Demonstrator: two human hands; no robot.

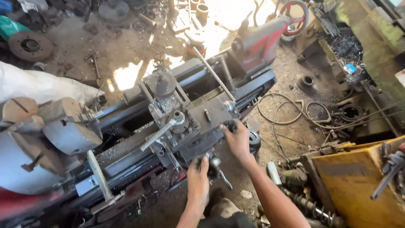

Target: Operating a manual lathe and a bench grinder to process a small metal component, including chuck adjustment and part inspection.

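Fingers of the left hand [198, 179] curl around the lower handwheel [214, 165] while the right hand [237, 139] grips the small crank [230, 125] on the lathe carriage [198, 126], so a slip could pinch knuckles against the greasy bed [126, 147].

Left hand [198, 177] lower centre, fingers curled, arm short. Right hand [237, 138] centre, closed in grip, forearm stretching from lower right.
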